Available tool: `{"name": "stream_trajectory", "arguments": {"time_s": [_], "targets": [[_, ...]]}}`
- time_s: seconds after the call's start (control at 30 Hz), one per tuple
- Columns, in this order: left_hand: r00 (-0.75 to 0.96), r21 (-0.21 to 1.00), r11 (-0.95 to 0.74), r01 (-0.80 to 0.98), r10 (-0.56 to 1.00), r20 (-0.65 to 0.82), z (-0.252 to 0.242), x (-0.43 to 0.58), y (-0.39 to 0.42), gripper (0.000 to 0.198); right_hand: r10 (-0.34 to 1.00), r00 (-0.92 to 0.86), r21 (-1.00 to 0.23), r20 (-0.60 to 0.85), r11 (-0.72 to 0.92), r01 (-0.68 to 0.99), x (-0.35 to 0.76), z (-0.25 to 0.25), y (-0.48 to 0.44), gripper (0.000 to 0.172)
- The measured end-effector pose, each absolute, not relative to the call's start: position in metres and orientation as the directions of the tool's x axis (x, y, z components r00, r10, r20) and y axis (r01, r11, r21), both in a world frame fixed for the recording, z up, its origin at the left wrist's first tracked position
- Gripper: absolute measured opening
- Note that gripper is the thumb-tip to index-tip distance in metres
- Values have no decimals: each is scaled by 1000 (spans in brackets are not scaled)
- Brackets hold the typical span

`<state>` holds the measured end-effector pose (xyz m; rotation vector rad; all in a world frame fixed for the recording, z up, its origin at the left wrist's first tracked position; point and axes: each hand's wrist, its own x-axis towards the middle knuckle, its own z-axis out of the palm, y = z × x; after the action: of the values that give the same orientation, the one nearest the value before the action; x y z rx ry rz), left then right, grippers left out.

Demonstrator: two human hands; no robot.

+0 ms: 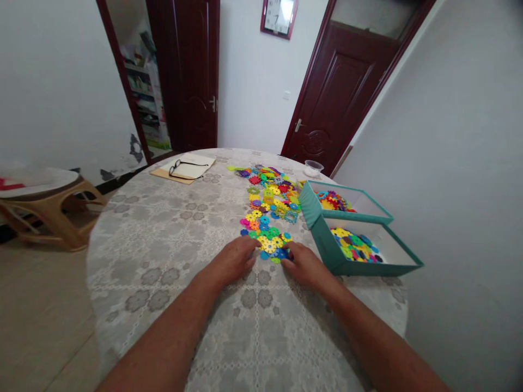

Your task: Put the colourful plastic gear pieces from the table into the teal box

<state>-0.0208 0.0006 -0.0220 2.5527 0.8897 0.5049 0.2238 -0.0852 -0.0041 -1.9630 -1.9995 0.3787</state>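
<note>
Flower-shaped plastic discs with notched rims lie in a small patch before me, yellow, blue and green ones nearest. At its left edge my left hand (236, 259) is closed, its bent fingertips against the rim of a yellow disc (265, 243). Across from it, my right hand (303, 263) pinches a dark blue disc (281, 253) between thumb and finger. The fingers partly cover both discs. A light green disc (275, 260) lies between the hands on the near side. Pink and orange discs (250, 222) lie just beyond.
Further back spreads a heap of mixed gears and discs (272, 177), with a yellow-green block (268, 196). Right stands a teal box (335, 256) with two compartments of pieces. Glasses (175, 167) rest on a notebook (196, 160). A clear bowl (313, 166) sits at the far edge.
</note>
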Motion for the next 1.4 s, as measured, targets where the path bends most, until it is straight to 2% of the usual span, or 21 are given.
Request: {"name": "stream_trajectory", "arguments": {"time_s": [0.1, 0.17, 0.3, 0.4, 0.47, 0.6, 0.77, 0.97, 1.07, 1.27, 1.4], "targets": [[725, 513, -716, 473, 647, 234, -21, -23, 3, 38, 997, -15, -472, 71, 47, 880, 223, -7, -74, 29], [722, 527, -706, 473, 654, 228, -16, -30, 4, 46, 990, 15, -498, 140, 57, 865, 223, -12, -71, 31], [775, 547, -671, 500, 629, 62, -5, -45, 5, 64, 954, 75, -471, 291, 75, 879, 228, -25, -72, 38], [772, 576, -623, 529, 635, -23, -1, -48, 5, 61, 937, 88, -423, 339, 68, 904, 234, -30, -71, 46], [750, 595, -596, 539, 661, -19, 0, -47, 6, 55, 944, 90, -391, 316, 43, 920, 236, -29, -68, 52], [714, 595, -575, 562, 700, 2, 0, -45, 7, 46, 981, 64, -356, 182, 5, 934, 228, -23, -63, 60], [757, 620, -582, 526, 653, -28, 3, -49, 4, 62, 986, 57, -339, 158, 0, 941, 210, -17, -64, 61], [761, 544, -620, 565, 646, -55, 4, -48, 2, 42, 991, 42, -372, 129, 9, 928, 204, -18, -59, 57], [762, 541, -634, 553, 648, -19, 0, -46, 3, 39, 993, 25, -369, 115, 20, 929, 203, -17, -57, 52], [710, 533, -641, 553, 697, 102, -14, -35, 5, 32, 995, 9, -321, 96, 22, 947, 199, -12, -59, 58], [703, 516, -666, 539, 693, 160, -20, -27, 6, 33, 995, 22, -215, 99, -1, 977, 193, -10, -55, 43]]}}
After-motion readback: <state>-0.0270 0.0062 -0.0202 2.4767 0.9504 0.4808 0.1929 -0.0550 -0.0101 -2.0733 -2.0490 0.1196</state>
